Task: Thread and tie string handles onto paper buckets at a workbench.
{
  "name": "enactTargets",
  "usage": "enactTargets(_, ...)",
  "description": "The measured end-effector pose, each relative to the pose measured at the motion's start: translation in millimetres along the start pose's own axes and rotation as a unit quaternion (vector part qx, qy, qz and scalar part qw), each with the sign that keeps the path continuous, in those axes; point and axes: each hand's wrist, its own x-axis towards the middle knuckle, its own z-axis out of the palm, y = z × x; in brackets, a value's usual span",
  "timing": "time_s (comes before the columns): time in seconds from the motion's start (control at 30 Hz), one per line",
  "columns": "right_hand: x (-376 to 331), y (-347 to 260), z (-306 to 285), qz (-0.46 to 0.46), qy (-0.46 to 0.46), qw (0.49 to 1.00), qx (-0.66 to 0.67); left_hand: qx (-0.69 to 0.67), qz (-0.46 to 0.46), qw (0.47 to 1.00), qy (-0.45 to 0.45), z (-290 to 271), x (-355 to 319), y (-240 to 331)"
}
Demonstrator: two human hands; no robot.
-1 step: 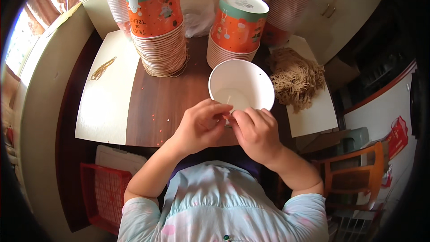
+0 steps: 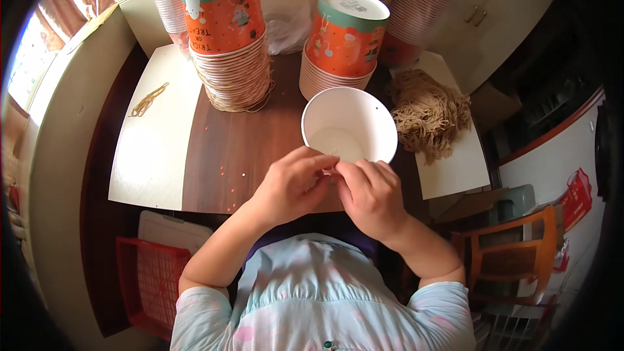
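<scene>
A white-lined paper bucket (image 2: 370, 120) stands open end up, leaning toward me at the table's near edge. A small dark hole shows near its far rim. At its near rim my left hand (image 2: 291, 185) and my right hand (image 2: 372, 198) meet, both closed in pinches with fingertips almost touching. Whatever sits between those fingertips is too small and too covered to make out. To the right of the bucket lies a thick heap of tan cords (image 2: 432, 117).
Behind are upside-down stacks of orange and green buckets, left (image 2: 224, 16) and right (image 2: 348, 42); tan cords (image 2: 237, 96) drape the left one. A looped cord (image 2: 149, 99) and red specks (image 2: 222, 170) lie on the table (image 2: 227, 136). An orange chair (image 2: 510, 253) and red crate (image 2: 156, 286) stand below.
My right hand has shifted slightly left and the bucket with it by a touch. A thin pale strand that rose inside the bucket by my fingertips now barely shows.
</scene>
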Motion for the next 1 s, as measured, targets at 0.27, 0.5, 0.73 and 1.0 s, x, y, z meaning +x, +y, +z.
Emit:
enactTargets(0.27,-25,-25,2,-0.117,-0.02,0.98,0.159,0.197,0.214,0.957,0.002,4,-13,-16)
enactTargets(0.5,13,9,-36,-0.026,-0.035,0.996,0.076,0.22,0.252,0.942,-0.026,-4,-21,-19)
enactTargets(0.73,4,9,-13,-0.11,-0.103,0.989,-0.005,0.199,0.237,0.951,-0.008,-2,-27,-17)
enactTargets(1.0,3,9,-9,-0.112,-0.044,0.992,0.023,0.207,0.239,0.949,-0.018,-4,-29,-16)
